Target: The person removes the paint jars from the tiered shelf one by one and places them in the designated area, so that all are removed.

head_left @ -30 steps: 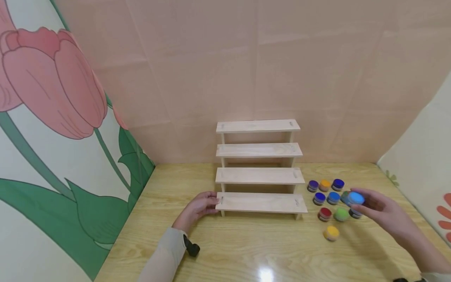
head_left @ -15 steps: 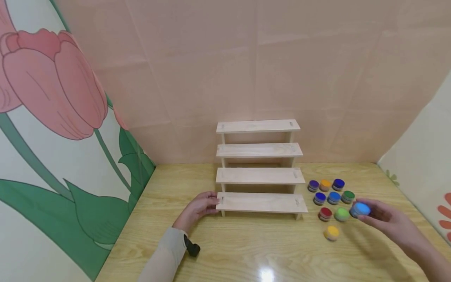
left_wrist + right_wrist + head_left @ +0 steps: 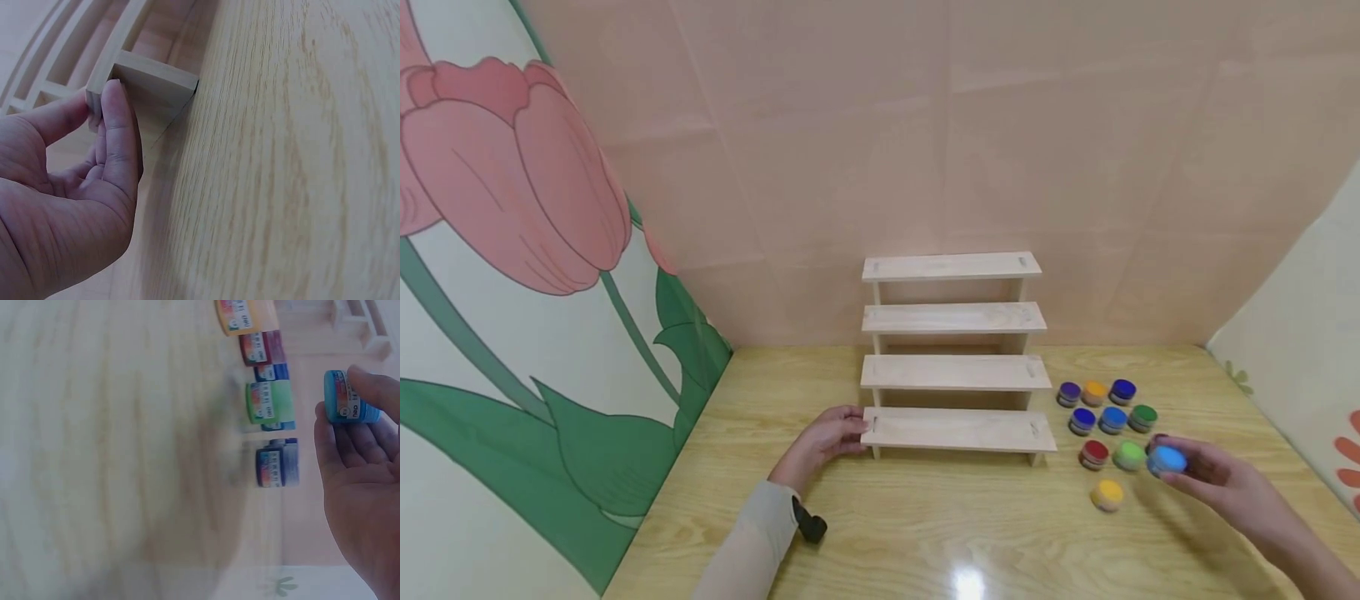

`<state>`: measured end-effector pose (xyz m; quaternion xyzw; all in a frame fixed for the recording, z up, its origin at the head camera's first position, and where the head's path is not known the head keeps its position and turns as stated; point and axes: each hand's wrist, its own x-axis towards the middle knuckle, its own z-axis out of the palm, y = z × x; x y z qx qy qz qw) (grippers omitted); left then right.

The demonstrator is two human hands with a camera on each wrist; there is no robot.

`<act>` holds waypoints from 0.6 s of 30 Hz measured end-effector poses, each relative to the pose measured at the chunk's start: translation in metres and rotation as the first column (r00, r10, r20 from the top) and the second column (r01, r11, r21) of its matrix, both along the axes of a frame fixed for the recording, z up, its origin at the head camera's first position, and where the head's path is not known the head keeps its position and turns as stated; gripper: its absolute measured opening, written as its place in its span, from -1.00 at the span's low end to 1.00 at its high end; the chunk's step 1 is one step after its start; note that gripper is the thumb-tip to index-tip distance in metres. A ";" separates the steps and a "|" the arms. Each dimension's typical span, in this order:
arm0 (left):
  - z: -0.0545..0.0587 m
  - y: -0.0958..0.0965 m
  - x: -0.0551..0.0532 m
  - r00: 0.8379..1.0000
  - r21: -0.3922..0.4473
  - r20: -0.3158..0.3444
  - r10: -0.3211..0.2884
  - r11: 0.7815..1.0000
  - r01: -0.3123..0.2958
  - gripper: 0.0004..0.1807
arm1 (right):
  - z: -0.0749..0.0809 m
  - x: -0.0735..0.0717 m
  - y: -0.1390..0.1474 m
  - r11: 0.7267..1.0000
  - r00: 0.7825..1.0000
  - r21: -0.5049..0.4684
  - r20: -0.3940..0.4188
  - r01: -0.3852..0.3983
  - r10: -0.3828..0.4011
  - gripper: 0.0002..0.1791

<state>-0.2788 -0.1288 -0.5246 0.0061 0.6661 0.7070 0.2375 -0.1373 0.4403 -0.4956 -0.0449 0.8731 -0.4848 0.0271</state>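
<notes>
My left hand (image 3: 827,437) pinches the left end of the lowest step of a pale wooden four-tier stand (image 3: 955,429). In the left wrist view, the thumb lies on one face of the board (image 3: 103,81) and the fingers on the other. My right hand (image 3: 1225,479) holds a small light-blue paint jar (image 3: 1167,461) between thumb and fingers. The right wrist view shows this jar (image 3: 344,397) raised off the table, its printed label toward the camera. A dark jar (image 3: 272,467) stands close by; in the head view the held jar and fingers mostly hide it.
Several lidded paint jars stand right of the stand, among them red (image 3: 1093,454), light green (image 3: 1129,455), dark green (image 3: 1142,418) and blue (image 3: 1112,420). A yellow jar (image 3: 1107,496) sits nearest the front. A pink backdrop (image 3: 947,167) rises behind the wooden table (image 3: 910,533).
My right hand has brought the light-blue jar slightly toward the front and right, uncovering the dark green jar and covering most of the dark one. The left hand stays on the stand.
</notes>
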 end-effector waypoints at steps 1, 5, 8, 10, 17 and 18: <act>0.000 0.000 0.000 1.000 0.001 0.000 -0.001 1.000 0.001 -0.65 | -0.002 0.000 0.001 1.000 1.000 0.005 0.000 0.006 -0.006 -0.40; 0.002 0.000 0.001 1.000 0.005 -0.007 -0.008 1.000 0.008 -0.65 | -0.008 0.001 0.003 0.997 0.999 0.070 0.032 0.032 -0.035 -0.36; 0.002 0.000 0.001 1.000 0.007 -0.007 -0.009 1.000 0.009 -0.65 | -0.011 0.001 0.004 0.990 0.996 0.133 0.071 0.037 -0.047 -0.30; 0.002 0.000 0.001 1.000 0.007 -0.008 -0.010 1.000 0.010 -0.65 | -0.014 0.000 0.005 0.987 0.994 0.156 0.097 0.031 -0.047 -0.26; 0.002 0.001 0.001 1.000 0.002 -0.002 -0.004 1.000 0.004 -0.63 | -0.022 -0.003 0.007 0.983 0.979 0.186 0.197 0.008 -0.046 -0.17; 0.001 0.001 0.002 1.000 0.001 -0.003 -0.004 1.000 0.004 -0.63 | -0.024 -0.003 0.007 0.981 0.982 0.193 0.186 0.003 -0.040 -0.19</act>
